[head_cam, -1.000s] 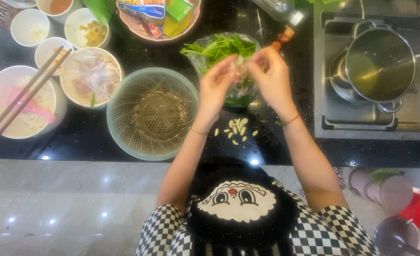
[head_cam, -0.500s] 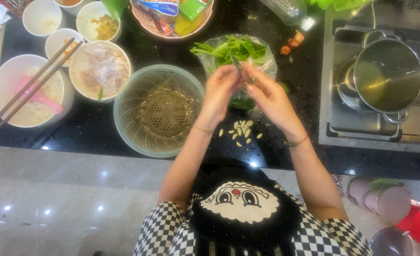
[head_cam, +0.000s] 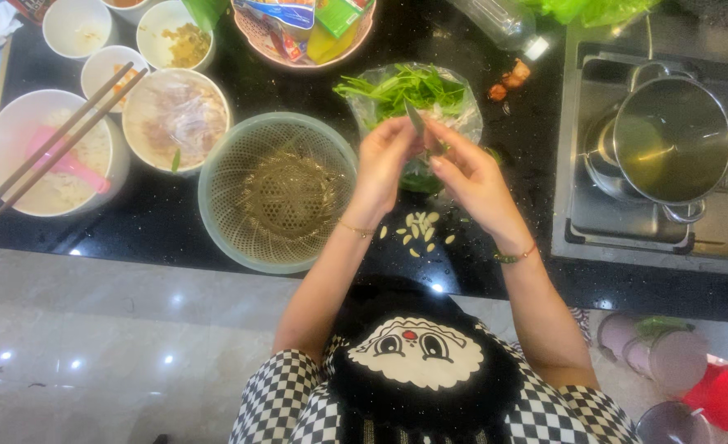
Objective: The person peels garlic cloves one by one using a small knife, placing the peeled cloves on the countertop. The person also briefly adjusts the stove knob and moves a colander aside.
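Head view, left hand [head_cam: 384, 160] and right hand [head_cam: 471, 177] raised together over the black stone counter [head_cam: 166, 226], fingers of both pinched on a slim green leaf stalk [head_cam: 417, 123], just in front of a clear bag of green herbs [head_cam: 409, 90], pale round plastic colander [head_cam: 277, 191] beside the left hand, small pale trimmings [head_cam: 421, 230] on the counter beneath the wrists.

Bright, even daylight fills the scene. The glossy black stone counter [head_cam: 175, 230] left of the fingers throws small white glints, and the pale polished floor [head_cam: 92, 353] below them mirrors soft round light spots. The shiny steel pot [head_cam: 668, 140] to their right gleams. Edges bow slightly; detail is mildly soft throughout.
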